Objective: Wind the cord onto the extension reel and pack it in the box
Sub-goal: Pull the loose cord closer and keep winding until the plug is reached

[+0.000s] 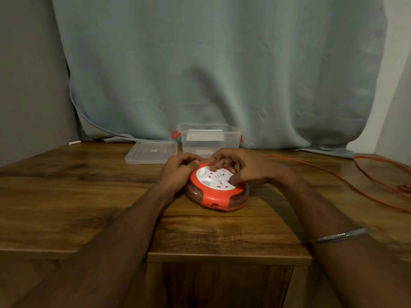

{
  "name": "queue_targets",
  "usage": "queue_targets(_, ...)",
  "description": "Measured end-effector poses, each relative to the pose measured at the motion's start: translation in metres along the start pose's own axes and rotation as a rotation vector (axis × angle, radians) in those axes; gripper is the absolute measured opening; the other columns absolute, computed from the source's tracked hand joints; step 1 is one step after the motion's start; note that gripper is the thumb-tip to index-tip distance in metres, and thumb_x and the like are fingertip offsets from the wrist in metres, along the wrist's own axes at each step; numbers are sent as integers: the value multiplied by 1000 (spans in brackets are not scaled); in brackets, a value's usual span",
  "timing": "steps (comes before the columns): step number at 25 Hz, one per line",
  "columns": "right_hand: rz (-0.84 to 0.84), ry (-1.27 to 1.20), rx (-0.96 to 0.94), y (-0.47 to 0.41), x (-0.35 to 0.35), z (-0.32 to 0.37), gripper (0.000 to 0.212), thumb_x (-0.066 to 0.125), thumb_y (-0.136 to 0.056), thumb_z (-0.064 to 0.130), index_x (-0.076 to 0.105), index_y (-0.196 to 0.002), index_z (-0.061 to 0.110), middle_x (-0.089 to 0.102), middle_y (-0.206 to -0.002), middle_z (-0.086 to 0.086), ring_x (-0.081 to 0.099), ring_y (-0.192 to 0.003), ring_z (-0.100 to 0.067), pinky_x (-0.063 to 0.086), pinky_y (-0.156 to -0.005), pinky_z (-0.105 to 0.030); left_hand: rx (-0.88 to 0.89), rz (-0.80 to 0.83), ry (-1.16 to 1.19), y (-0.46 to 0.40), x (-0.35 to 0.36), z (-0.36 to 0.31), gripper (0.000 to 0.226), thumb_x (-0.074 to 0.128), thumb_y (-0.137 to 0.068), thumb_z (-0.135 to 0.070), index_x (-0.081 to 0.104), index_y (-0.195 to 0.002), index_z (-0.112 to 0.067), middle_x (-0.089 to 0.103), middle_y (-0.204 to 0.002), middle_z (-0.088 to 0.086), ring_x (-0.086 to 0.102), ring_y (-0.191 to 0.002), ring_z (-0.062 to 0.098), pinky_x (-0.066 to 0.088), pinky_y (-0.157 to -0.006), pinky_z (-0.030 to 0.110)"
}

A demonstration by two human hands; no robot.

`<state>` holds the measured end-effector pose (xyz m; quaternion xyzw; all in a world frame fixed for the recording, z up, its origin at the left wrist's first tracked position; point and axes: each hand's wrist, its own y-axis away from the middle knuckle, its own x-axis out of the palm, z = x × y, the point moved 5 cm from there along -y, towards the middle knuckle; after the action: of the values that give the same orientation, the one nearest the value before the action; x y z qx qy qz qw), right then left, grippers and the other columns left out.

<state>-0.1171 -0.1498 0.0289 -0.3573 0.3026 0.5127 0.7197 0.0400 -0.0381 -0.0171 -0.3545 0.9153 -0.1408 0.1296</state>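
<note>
The reel (216, 187) is seen lying flat on the wooden table (66, 196), just in front of the clear box (210, 138), whose lid (151, 152) is laid beside it. The reel's left edge is gripped by the left hand (178, 170), fingers curled. The right hand (242, 166) is arched over the white socket face, fingertips pressed down, perhaps around a winding knob. The orange cord (333, 176) is trailed loosely across the table to the right

Glossy red-and-white plastic reel (216, 187); clear smooth plastic box (211, 138) and lid (151, 152); table (89, 185) polished grained wood; curtain (222, 63) matt creased cloth; bangle (340, 236) shiny metal.
</note>
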Motion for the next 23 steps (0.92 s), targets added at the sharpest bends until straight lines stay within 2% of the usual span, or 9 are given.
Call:
queue_targets(4,58,-78,20,3,-2,-5,72,78,-66,4,48,-131,16,77,-119,-4,49,-80,-29,42,-70,-39,11,13,-4,1,0,0,19,65,-93,-13,74,-106,-23,71,-109,5,69,-101,25,60,-87,40)
queue_targets(9,66,-95,23,6,-3,-7,67,90,-66,15,47,-116,22,78,-111,-6,45,-70,-20,41,-63,-38,20,25,-21,1,1,0,20,63,-94,-11,74,-100,-25,71,-108,4,69,-100,23,61,-85,38)
queue_targets(12,12,-51,38,6,0,-4,64,95,-56,35,52,-102,23,79,-96,-5,51,-62,-7,43,-56,-27,21,11,-33,2,-1,-1,22,59,-95,-9,73,-102,-25,69,-108,3,70,-95,22,62,-78,37)
queue_targets(14,-46,5,28,5,3,-2,53,93,-57,40,57,-90,21,74,-81,-1,57,-67,-10,45,-60,-30,6,0,-38,3,-2,-1,23,58,-94,-8,73,-100,-24,69,-106,5,71,-90,22,62,-70,32)
queue_targets(16,-115,91,19,1,7,3,45,88,-58,46,60,-79,18,64,-70,0,54,-65,-12,44,-61,-34,4,-16,-51,4,-2,-1,23,56,-94,-7,73,-99,-22,70,-105,6,70,-87,21,59,-64,28)
queue_targets(19,-193,238,38,-2,9,8,47,77,-59,59,55,-64,19,52,-56,10,47,-57,-9,39,-58,-35,17,-39,-72,4,-2,-2,22,55,-94,-8,74,-102,-17,70,-107,10,70,-95,27,59,-74,37)
queue_targets(23,-252,306,69,-4,12,11,53,73,-59,64,51,-51,17,48,-41,11,44,-44,-6,36,-52,-31,10,-31,-101,3,-2,-1,21,56,-95,-9,74,-104,-16,70,-109,10,69,-100,28,60,-87,47)
